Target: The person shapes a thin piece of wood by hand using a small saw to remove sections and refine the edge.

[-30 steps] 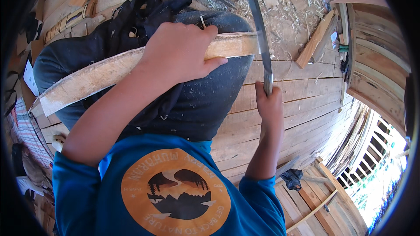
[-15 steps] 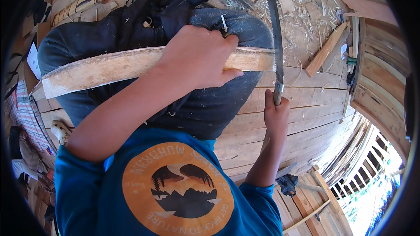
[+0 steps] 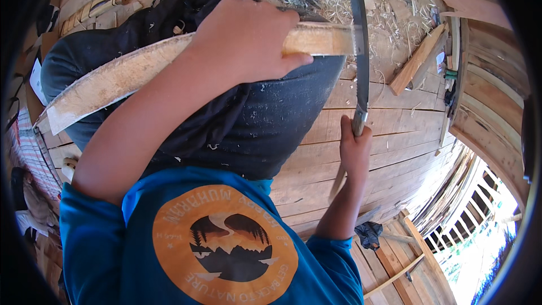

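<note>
Across my dark trousers lies a long, slightly curved wooden plank (image 3: 121, 68), pale on its side face. My left hand (image 3: 248, 39) is wrapped over it towards its right end, thumb on the near side and fingers over the far edge. In my right hand (image 3: 355, 147) is the handle of a hand saw (image 3: 361, 51). The saw's long toothed blade points away from me, its teeth towards the plank. The blade stands right at the plank's right end, which is smeared by motion; whether they touch I cannot tell.
Wood shavings (image 3: 389, 39) and offcuts litter the board floor ahead. A short board (image 3: 418, 59) leans at the right, near a wooden wall (image 3: 491, 90). A black bag (image 3: 368, 234) lies at lower right, by a stack of thin strips (image 3: 451, 192). A striped cloth (image 3: 34, 147) is at left.
My left hand and the plank's right end have moved away from me, so the plank slants more. The plank's end now sits higher along the saw blade. My right hand has barely moved.
</note>
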Action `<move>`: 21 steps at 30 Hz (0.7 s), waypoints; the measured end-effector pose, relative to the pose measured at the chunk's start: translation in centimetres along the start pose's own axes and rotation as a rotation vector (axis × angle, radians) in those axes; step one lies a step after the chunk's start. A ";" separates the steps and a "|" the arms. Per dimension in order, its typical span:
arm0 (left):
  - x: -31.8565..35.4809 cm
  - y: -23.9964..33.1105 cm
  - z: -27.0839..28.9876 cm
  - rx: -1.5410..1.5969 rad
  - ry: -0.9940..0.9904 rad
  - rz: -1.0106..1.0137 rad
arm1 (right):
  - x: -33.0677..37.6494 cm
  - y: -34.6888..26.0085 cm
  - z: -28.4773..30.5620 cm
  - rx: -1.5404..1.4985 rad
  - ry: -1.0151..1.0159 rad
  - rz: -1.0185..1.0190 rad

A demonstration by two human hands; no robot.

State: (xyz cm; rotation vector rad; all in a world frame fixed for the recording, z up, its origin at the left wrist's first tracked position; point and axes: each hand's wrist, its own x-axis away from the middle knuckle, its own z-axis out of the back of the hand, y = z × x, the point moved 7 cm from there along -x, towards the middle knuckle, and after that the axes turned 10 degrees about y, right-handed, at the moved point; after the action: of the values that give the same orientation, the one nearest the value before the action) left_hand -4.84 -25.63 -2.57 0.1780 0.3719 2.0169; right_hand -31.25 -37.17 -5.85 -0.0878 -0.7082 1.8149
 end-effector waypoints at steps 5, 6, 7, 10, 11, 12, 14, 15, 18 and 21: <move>0.3 0.1 -0.4 -0.002 -0.039 0.009 | 0.1 -0.3 1.8 0.093 -0.057 0.001; 0.2 0.2 -0.5 0.003 -0.040 0.007 | -0.2 -0.9 1.7 0.095 -0.049 -0.012; 0.1 0.3 -0.5 0.011 -0.041 0.005 | -0.6 -1.6 1.7 0.099 -0.041 -0.026; 0.1 0.3 -0.4 0.001 -0.034 0.011 | -2.6 -2.9 -0.4 0.067 -0.066 -0.011; 0.1 0.3 -0.4 -0.004 -0.028 0.016 | -3.2 -3.4 -1.1 0.053 -0.082 0.004; -0.1 0.2 -0.4 0.002 -0.036 0.012 | -3.7 -3.7 -1.3 0.039 -0.065 0.012; -0.3 -0.1 -0.4 0.015 -0.054 0.016 | -4.3 -4.2 -1.7 0.016 -0.043 0.035; -0.4 -0.1 -0.4 0.020 -0.064 0.021 | -4.2 -4.1 -1.5 0.029 -0.041 0.041; -0.4 -0.5 -0.4 0.017 -0.073 0.042 | -2.6 -2.1 0.0 0.086 -0.053 0.036; -0.4 -0.4 -0.8 0.020 -0.052 0.031 | -0.5 1.8 2.2 0.158 -0.068 0.003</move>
State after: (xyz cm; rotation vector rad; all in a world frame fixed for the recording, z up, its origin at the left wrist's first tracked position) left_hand -4.50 -25.99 -3.43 0.2498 0.3583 2.0353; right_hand -33.49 -38.87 -5.08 0.0783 -0.6096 1.8776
